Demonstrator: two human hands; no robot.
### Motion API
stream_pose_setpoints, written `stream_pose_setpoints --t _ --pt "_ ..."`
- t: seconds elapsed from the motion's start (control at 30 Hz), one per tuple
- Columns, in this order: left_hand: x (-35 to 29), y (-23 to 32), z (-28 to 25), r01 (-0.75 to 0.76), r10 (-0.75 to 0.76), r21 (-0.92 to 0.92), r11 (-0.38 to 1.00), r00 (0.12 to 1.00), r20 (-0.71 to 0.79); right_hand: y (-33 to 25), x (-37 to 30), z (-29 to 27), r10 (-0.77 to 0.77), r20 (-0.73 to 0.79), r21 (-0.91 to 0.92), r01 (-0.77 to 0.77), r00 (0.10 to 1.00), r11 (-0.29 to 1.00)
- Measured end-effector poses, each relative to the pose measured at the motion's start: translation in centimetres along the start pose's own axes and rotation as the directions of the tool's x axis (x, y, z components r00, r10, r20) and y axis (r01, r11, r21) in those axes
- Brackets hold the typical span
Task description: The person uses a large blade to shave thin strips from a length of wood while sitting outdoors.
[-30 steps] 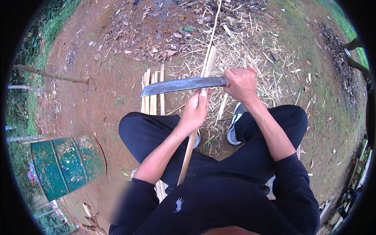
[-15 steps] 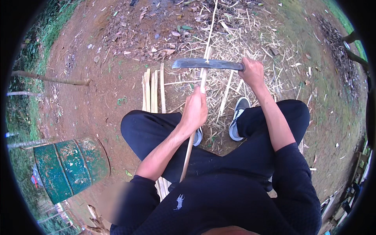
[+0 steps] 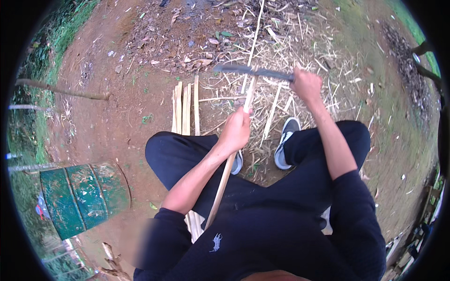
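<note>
My left hand (image 3: 234, 132) is closed round a long pale wooden strip (image 3: 224, 180), which slants from my lap up between my knees. My right hand (image 3: 306, 85) grips the handle of a machete (image 3: 274, 74) at its right end. The dark blade lies crosswise over the far end of the strip and is slightly blurred. Whether its edge bites into the wood cannot be made out. Beyond the blade a thin pale stick (image 3: 256, 40) runs away from me; I cannot tell if it joins the strip.
Several split strips (image 3: 186, 110) lie side by side left of my hands. Pale shavings (image 3: 281, 42) litter the ground ahead and around my shoes (image 3: 287, 140). A rusty green drum (image 3: 86, 199) lies on its side at left. A thin trunk (image 3: 65, 90) juts in above it.
The machete and my right hand have shifted slightly right, and the blade has tilted. The strip's near end has swung left and its far end right, with my left hand still on it.
</note>
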State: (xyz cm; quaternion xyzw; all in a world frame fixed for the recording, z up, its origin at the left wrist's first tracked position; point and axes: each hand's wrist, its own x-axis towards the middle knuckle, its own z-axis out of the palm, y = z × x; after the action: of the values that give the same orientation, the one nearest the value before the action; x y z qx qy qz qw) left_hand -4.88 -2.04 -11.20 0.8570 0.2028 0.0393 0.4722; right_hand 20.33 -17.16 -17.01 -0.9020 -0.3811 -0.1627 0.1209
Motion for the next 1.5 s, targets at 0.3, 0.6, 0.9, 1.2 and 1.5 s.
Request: stream_pose_setpoints --t 0.3,0.6,0.9,1.2,1.5 --pt "-1.8 2.7 -0.8 -0.023 0.023 0.005 1.000 0.998 -0.061 -4.2 -0.2 -3.6 -0.257 -0.234 0.137 0.294 0.938 0.946" --pt "-1.1 4.0 -2.8 0.236 -0.050 -0.650 0.723 0.955 0.292 6.5 -0.3 1.2 0.745 0.246 0.334 -0.776 0.620 0.535" --pt "-0.5 3.1 -3.6 0.274 0.003 -0.771 0.574 0.941 0.337 -5.5 0.6 -6.8 0.104 -0.222 0.546 0.035 0.969 0.837" --pt "-0.7 2.4 -1.6 -0.118 0.115 -0.093 0.989 0.992 -0.044 -7.3 -0.6 -6.5 -0.209 -0.232 0.247 0.265 0.950 0.932" --pt "-1.8 2.5 -1.1 -0.035 0.035 0.020 0.999 0.999 -0.012 -1.7 0.2 -0.4 0.117 -0.092 0.205 -0.096 0.989 0.974"
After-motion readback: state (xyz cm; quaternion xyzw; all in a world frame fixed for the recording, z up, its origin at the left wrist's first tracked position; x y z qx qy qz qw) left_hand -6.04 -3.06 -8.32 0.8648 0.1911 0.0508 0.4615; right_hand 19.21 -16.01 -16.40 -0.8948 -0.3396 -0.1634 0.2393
